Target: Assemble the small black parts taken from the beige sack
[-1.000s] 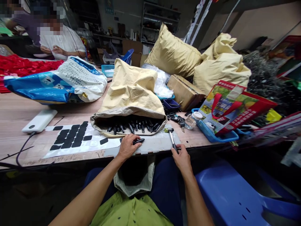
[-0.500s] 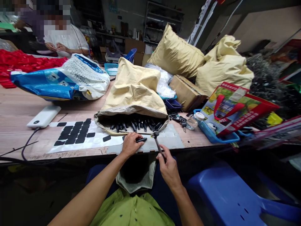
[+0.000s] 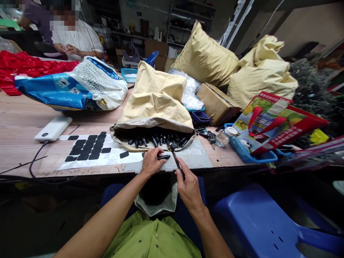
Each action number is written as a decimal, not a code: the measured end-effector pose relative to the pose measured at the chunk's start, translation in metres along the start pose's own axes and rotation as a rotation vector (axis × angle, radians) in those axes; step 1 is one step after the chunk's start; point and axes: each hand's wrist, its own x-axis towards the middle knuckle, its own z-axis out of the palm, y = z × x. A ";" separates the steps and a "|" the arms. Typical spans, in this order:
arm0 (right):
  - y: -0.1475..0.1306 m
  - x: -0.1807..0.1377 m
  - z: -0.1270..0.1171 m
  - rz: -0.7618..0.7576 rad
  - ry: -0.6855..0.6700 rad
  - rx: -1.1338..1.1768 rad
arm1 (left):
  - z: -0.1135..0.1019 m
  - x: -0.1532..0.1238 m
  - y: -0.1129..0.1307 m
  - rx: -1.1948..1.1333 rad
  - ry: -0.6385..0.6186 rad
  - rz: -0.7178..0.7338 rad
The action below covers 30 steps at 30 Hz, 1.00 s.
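Observation:
My left hand rests at the table edge, its fingers closed on a slim black pen-like piece that lies pointing right. In my right hand is a small hammer, gripped by its handle. The hammer head is raised just beyond the right end of the piece and apart from it. Right behind both hands, a beige sack lies with its mouth facing me. Several similar black pieces show inside it. A grey sheet lies under the work spot.
Black rounded stickers on a white sheet and a white power bank lie left. A blue-white bag stands behind them. Right are keys, a blue basket and a blue plastic chair. A person sits across the table.
My right hand has moved the hammer left and slightly up, closer to the end of the black piece. My left hand keeps its hold. The whole view has shifted slightly.

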 end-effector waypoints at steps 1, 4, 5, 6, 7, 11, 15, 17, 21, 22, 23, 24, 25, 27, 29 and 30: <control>-0.002 0.000 0.000 0.004 -0.016 -0.005 | 0.000 0.000 0.000 -0.009 0.007 -0.006; -0.006 -0.001 0.001 -0.012 -0.052 -0.011 | 0.002 0.000 -0.002 -0.024 0.024 -0.008; -0.007 -0.002 0.002 -0.021 -0.050 -0.011 | 0.003 0.000 -0.003 -0.028 0.028 -0.006; -0.007 -0.003 0.004 -0.029 -0.043 -0.014 | 0.003 0.000 -0.003 -0.032 0.031 -0.003; -0.006 -0.004 0.006 -0.034 -0.041 -0.022 | 0.004 0.000 -0.004 -0.037 0.034 -0.001; 0.001 -0.007 0.012 0.007 -0.122 -0.094 | 0.005 0.001 -0.005 -0.048 0.048 -0.014; 0.000 -0.005 0.007 0.049 -0.105 -0.103 | 0.003 0.000 -0.003 -0.058 0.034 -0.016; -0.001 -0.004 0.005 0.037 -0.069 -0.096 | 0.003 0.000 -0.004 -0.032 0.023 0.002; 0.002 -0.005 0.004 0.056 -0.071 -0.140 | 0.004 0.001 -0.005 0.029 -0.006 0.055; 0.003 -0.006 0.003 0.071 -0.083 -0.147 | 0.005 0.002 -0.006 0.033 -0.009 0.059; 0.003 -0.006 0.002 0.086 -0.092 -0.148 | 0.005 0.002 -0.006 0.034 -0.010 0.058; 0.003 -0.005 0.000 0.098 -0.094 -0.141 | 0.005 0.003 -0.006 0.032 -0.010 0.056; 0.003 -0.004 -0.002 0.106 -0.086 -0.132 | 0.006 0.003 -0.006 0.032 -0.011 0.054; 0.003 -0.001 -0.009 0.112 -0.043 -0.124 | 0.006 0.003 -0.007 0.035 -0.007 0.052; 0.008 0.003 -0.018 0.122 0.037 -0.156 | 0.006 0.002 -0.007 0.043 -0.003 0.056; 0.013 0.005 -0.023 0.135 0.088 -0.193 | 0.005 0.002 -0.007 0.047 -0.005 0.063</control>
